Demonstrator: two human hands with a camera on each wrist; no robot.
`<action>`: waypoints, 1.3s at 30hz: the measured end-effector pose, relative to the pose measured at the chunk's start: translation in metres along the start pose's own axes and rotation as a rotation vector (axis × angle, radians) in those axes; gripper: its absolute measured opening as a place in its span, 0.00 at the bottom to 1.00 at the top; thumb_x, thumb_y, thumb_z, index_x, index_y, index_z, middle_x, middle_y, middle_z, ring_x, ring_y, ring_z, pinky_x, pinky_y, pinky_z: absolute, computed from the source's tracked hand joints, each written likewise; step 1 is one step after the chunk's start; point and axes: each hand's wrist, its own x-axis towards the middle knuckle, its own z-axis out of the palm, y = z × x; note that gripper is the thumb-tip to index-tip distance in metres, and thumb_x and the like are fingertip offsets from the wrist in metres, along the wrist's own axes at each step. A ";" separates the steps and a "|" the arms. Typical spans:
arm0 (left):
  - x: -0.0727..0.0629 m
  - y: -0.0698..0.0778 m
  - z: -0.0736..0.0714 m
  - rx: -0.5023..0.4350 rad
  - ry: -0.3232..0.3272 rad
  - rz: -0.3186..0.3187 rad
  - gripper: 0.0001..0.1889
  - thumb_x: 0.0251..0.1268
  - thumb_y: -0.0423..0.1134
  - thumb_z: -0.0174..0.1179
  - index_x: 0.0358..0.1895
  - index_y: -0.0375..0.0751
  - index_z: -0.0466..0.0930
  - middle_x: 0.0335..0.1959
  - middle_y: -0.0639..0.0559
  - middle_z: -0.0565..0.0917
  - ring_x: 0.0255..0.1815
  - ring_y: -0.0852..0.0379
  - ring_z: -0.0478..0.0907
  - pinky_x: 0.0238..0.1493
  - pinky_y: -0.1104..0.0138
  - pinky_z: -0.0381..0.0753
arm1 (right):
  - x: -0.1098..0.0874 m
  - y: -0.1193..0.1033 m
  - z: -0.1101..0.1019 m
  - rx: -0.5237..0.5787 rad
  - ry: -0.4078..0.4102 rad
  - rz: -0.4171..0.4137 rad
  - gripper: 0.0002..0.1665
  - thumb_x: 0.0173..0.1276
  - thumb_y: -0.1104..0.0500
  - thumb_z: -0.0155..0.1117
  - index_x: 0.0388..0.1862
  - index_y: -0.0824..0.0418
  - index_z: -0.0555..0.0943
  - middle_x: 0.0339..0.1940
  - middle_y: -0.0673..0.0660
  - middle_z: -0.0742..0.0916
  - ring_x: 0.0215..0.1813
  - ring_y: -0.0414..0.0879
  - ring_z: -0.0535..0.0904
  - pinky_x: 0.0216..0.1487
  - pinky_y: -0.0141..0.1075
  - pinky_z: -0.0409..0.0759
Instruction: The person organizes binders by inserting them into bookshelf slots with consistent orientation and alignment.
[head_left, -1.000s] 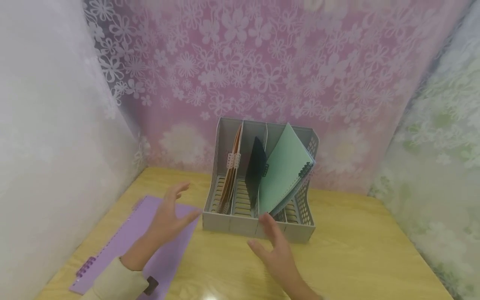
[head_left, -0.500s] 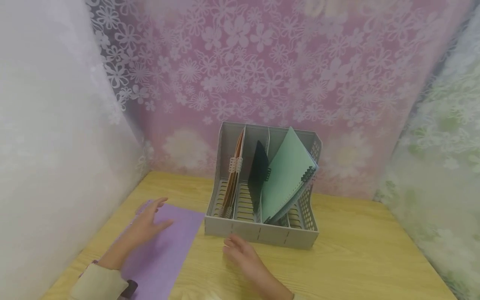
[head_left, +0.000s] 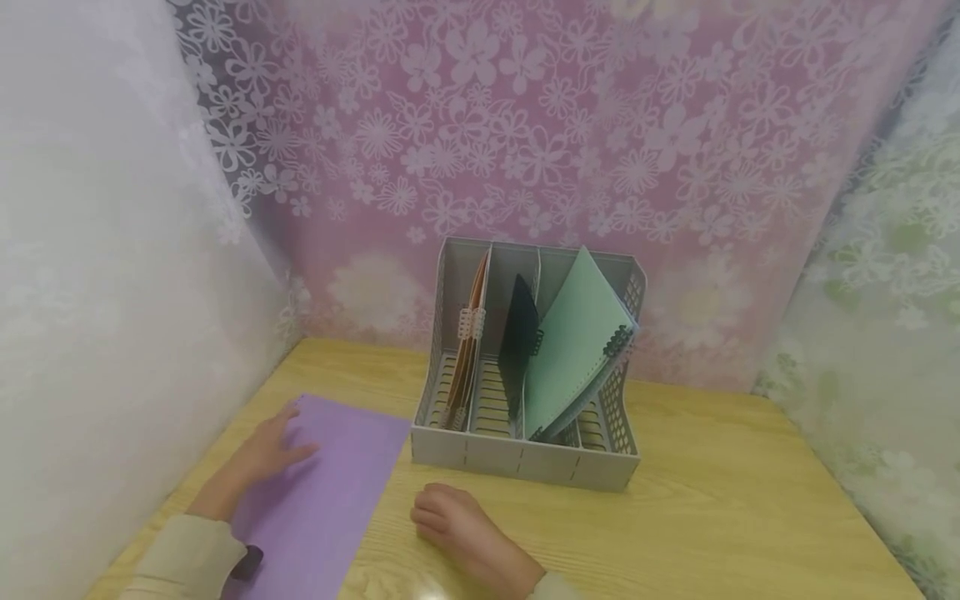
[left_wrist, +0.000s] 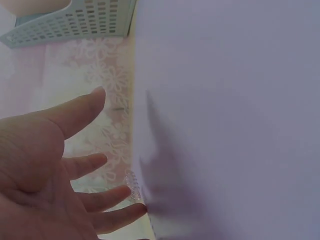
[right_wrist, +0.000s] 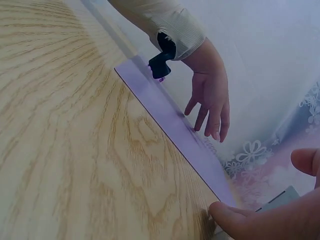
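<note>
A purple spiral notebook (head_left: 337, 483) lies flat at the left of the wooden table. My left hand (head_left: 258, 458) is over its left edge, fingers spread and thumb apart. In the left wrist view, fingertips of that hand (left_wrist: 45, 170) come right to the edge by the binding rings (left_wrist: 132, 184), and nothing is between thumb and fingers. To the right of the notebook, my right hand (head_left: 465, 529) is low over the table with loosely bent fingers, holding nothing. The right wrist view shows its thumb and finger apart near the notebook's corner.
A grey file rack (head_left: 525, 460) stands at the back middle. Brown notebooks (head_left: 465, 358) are in its left slot, a dark notebook (head_left: 516, 346) in the middle, and a tilted green notebook (head_left: 573, 358) toward the right. Lace-patterned curtains (head_left: 525, 150) surround the table.
My left hand has moved left and down to the notebook's left edge. My right hand has come left and nearer, away from the rack's front, and its fingers have bent more.
</note>
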 end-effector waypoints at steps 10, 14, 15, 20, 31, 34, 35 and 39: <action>-0.005 -0.009 -0.010 0.079 -0.012 -0.121 0.43 0.60 0.45 0.67 0.66 0.16 0.55 0.57 0.13 0.66 0.58 0.18 0.64 0.58 0.35 0.66 | 0.014 0.003 0.014 -0.002 0.000 0.015 0.37 0.77 0.57 0.45 0.69 0.86 0.51 0.67 0.81 0.65 0.70 0.70 0.63 0.69 0.55 0.64; -0.005 -0.011 -0.013 0.097 -0.028 -0.194 0.43 0.60 0.48 0.66 0.64 0.15 0.55 0.55 0.13 0.67 0.57 0.18 0.65 0.57 0.36 0.68 | 0.018 0.005 0.017 0.019 0.006 0.012 0.35 0.77 0.57 0.44 0.68 0.86 0.53 0.67 0.82 0.65 0.70 0.70 0.63 0.70 0.55 0.63; -0.005 -0.011 -0.013 0.103 -0.031 -0.210 0.44 0.60 0.49 0.65 0.64 0.15 0.55 0.55 0.13 0.66 0.57 0.18 0.64 0.56 0.35 0.68 | 0.019 0.005 0.018 0.024 0.007 0.012 0.35 0.77 0.57 0.44 0.68 0.86 0.54 0.67 0.82 0.65 0.70 0.70 0.63 0.70 0.55 0.63; -0.005 -0.014 -0.016 0.117 -0.050 -0.281 0.46 0.61 0.53 0.64 0.66 0.18 0.53 0.56 0.11 0.63 0.58 0.16 0.62 0.54 0.34 0.68 | 0.025 0.005 0.020 0.034 -0.005 0.018 0.35 0.76 0.56 0.45 0.68 0.85 0.54 0.67 0.82 0.65 0.70 0.70 0.63 0.70 0.55 0.63; -0.006 -0.012 -0.020 0.147 -0.032 -0.267 0.42 0.60 0.47 0.65 0.62 0.15 0.56 0.51 0.12 0.69 0.52 0.18 0.68 0.51 0.37 0.72 | 0.032 0.004 0.028 0.095 -0.017 0.027 0.40 0.72 0.56 0.50 0.69 0.85 0.51 0.65 0.85 0.64 0.68 0.72 0.64 0.70 0.55 0.63; -0.006 -0.012 -0.020 0.154 -0.036 -0.261 0.40 0.59 0.45 0.64 0.61 0.14 0.57 0.51 0.13 0.70 0.53 0.18 0.68 0.52 0.37 0.71 | 0.033 0.005 0.030 0.103 -0.016 0.037 0.43 0.70 0.55 0.52 0.69 0.85 0.50 0.65 0.84 0.65 0.68 0.72 0.64 0.69 0.55 0.64; -0.006 -0.012 -0.020 0.157 -0.038 -0.257 0.40 0.59 0.45 0.64 0.61 0.14 0.57 0.51 0.13 0.70 0.53 0.18 0.68 0.52 0.37 0.71 | 0.033 0.006 0.031 0.105 -0.014 0.039 0.43 0.70 0.54 0.52 0.69 0.85 0.50 0.65 0.84 0.65 0.68 0.72 0.64 0.69 0.55 0.64; -0.007 -0.015 -0.019 0.160 -0.044 -0.243 0.39 0.59 0.43 0.64 0.60 0.13 0.58 0.51 0.14 0.71 0.53 0.19 0.69 0.52 0.37 0.72 | 0.034 0.009 0.032 0.128 -0.001 0.038 0.44 0.70 0.54 0.52 0.69 0.85 0.49 0.65 0.84 0.65 0.68 0.72 0.64 0.69 0.56 0.64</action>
